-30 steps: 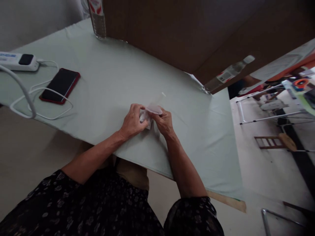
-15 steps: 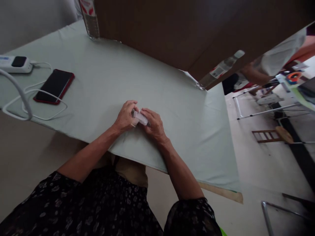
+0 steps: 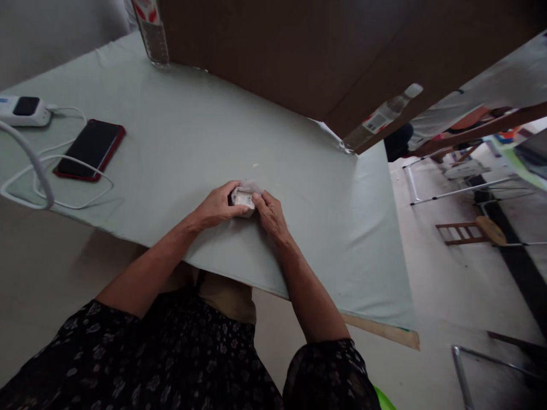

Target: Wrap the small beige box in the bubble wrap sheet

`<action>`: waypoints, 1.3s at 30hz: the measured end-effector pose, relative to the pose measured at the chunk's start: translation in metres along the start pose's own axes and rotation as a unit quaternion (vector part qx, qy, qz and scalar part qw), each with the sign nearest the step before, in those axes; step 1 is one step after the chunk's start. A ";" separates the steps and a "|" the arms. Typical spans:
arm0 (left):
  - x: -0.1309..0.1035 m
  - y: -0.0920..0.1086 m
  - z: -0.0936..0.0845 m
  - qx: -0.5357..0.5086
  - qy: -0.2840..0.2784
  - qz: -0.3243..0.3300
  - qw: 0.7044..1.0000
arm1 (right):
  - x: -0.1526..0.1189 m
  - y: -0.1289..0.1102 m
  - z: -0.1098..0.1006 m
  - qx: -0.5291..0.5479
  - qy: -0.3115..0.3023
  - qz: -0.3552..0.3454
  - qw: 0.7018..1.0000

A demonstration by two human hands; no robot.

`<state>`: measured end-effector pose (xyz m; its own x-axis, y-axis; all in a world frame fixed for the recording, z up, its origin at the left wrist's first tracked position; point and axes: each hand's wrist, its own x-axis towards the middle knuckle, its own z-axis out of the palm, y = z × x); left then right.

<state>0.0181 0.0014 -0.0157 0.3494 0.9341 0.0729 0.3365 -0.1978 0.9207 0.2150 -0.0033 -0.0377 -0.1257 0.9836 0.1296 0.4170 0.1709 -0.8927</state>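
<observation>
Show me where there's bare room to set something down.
Bare cloth lies between the phone and the brown panel, and between the right forearm and the cloth's right edge. Crowded: the left end, with power strip and cables, and the near middle, where the left hand and right hand hold a small pale container.

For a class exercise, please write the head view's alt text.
A left hand and right hand hold a small whitish boxy object at a pale green, cloth-covered table. A black, red-edged phone lies left; a brown panel stands behind.

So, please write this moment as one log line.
left hand: holds small pale item | right hand: touches its edge | phone: on table
</observation>
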 end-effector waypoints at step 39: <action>-0.002 -0.003 -0.003 0.045 -0.008 0.047 0.998 | 0.008 -0.003 -0.013 0.007 0.095 -0.011 0.995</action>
<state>0.0140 0.0012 -0.0177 0.3969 0.9053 0.1514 0.3787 -0.3118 0.8714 0.2244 0.0049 -0.0287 0.0382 0.9729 0.2280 0.4025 0.1939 -0.8947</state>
